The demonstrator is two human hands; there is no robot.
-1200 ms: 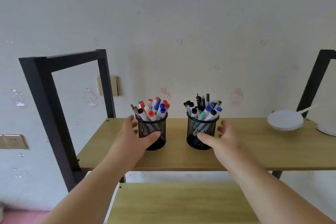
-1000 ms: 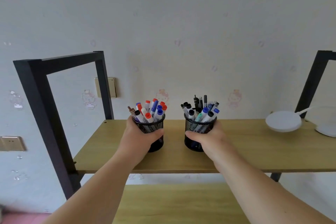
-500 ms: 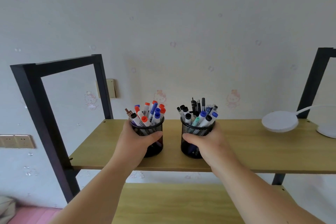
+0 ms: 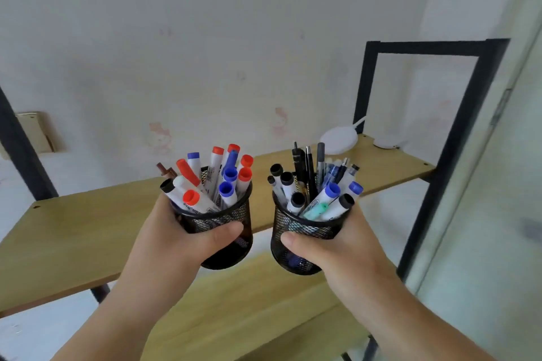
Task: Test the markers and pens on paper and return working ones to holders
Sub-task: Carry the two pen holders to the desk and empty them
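Two black mesh holders are held up in the air in front of the shelf. My left hand [image 4: 179,240] grips the left holder [image 4: 231,252], which is packed with white markers [image 4: 217,179] capped in red, blue and black. My right hand [image 4: 337,249] grips the right holder [image 4: 289,243], filled with black and blue pens [image 4: 311,173] and several white markers. Both holders stand upright, a small gap apart. No paper is in view.
A wooden shelf board [image 4: 73,231] in a black metal frame [image 4: 457,138] lies behind the holders, with a lower board [image 4: 240,316] beneath. A white desk lamp [image 4: 340,141] sits at the board's far right. A pale wall panel or door [image 4: 498,184] runs along the right.
Both hands closed round the holders on the shelf, then lifted them off the board and toward me. The view has swung to the right.
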